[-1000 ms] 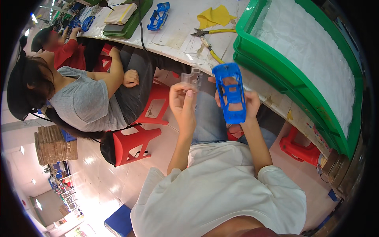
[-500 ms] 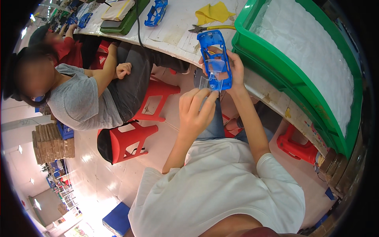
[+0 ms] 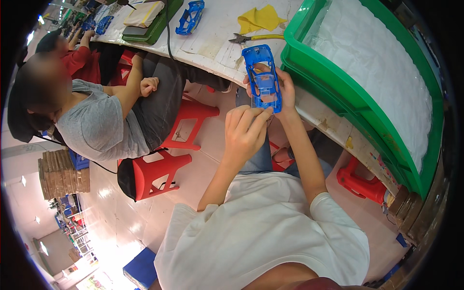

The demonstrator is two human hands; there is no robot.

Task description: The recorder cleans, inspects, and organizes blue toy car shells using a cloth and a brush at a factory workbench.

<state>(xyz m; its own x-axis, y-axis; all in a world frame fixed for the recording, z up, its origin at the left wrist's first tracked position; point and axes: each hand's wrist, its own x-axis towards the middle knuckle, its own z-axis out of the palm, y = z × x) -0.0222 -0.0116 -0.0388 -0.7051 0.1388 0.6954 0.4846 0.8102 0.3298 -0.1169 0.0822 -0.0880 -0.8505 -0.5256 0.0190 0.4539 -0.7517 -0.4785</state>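
Observation:
A blue plastic toy car body shell [image 3: 263,50] is held up in front of the table edge by my right hand [image 3: 287,92], its fingers wrapped round the right side and behind. A clear plastic window piece [image 3: 265,82] lies within the shell's openings. My left hand [image 3: 245,129] is closed, its fingertips pinching at the near end of the shell, where the clear piece's lower part sits. Those fingertips partly cover that end, so the exact contact is hidden.
Yellow-handled cutting pliers [image 3: 258,37], a yellow cloth [image 3: 261,18] and another blue car shell [image 3: 190,18] lie on the white table [image 3: 212,46]. A large green bin [image 3: 333,84] with white wrapping stands to the right. A co-worker in grey [image 3: 94,121] sits left, near red stools [image 3: 159,171].
My left fingers have moved closer against the shell's near end. The clear piece, which stuck out past the left edge, now sits more within the shell. The shell is slightly lower.

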